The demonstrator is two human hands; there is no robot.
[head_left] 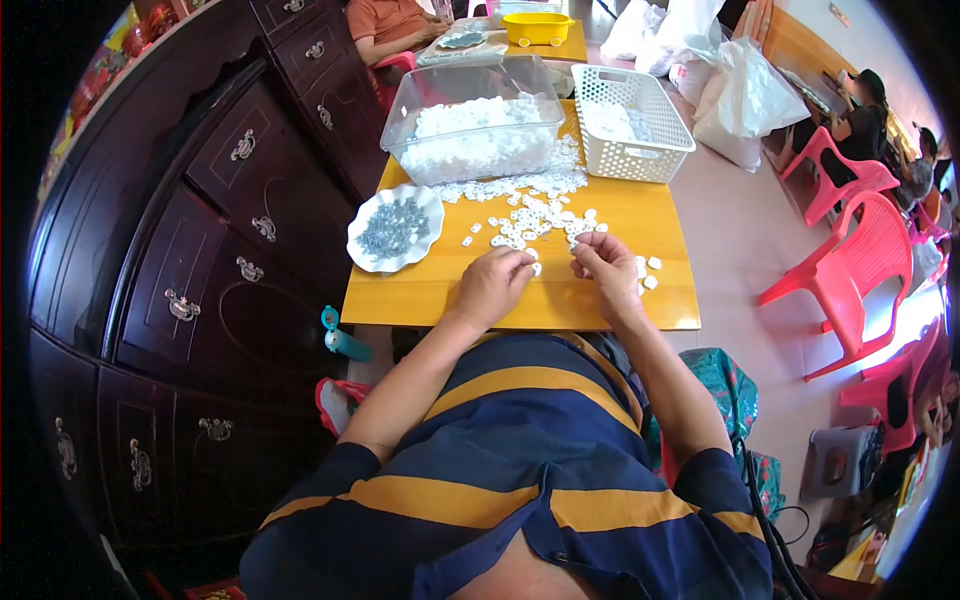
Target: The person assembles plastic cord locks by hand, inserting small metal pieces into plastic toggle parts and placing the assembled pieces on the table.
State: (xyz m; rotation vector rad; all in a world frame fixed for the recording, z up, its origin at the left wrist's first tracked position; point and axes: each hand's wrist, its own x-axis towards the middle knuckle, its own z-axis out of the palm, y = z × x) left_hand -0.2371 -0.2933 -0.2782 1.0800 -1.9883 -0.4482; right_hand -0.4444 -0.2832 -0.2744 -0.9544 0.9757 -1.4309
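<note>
My left hand [495, 284] is closed, thumb and forefinger pinched on a small white plastic piece [536, 269] near the table's front. To its right, my right hand [610, 270] is also closed in a pinch; what its fingertips hold is too small to make out. Just beyond both hands lies a loose pile of small white plastic pieces [540, 216], some with holes. A few squarish white pieces [651, 283] rest beside my right hand. On the left, a white scalloped plate [357, 252] holds many small, shiny greyish parts [394, 228].
A clear bin [400, 125] full of white pieces and a white perforated basket [635, 163] stand at the back of the wooden table [420, 305]. Dark drawers [215, 215] line the left. A person [390, 30] sits beyond; pink chairs [855, 265] stand right.
</note>
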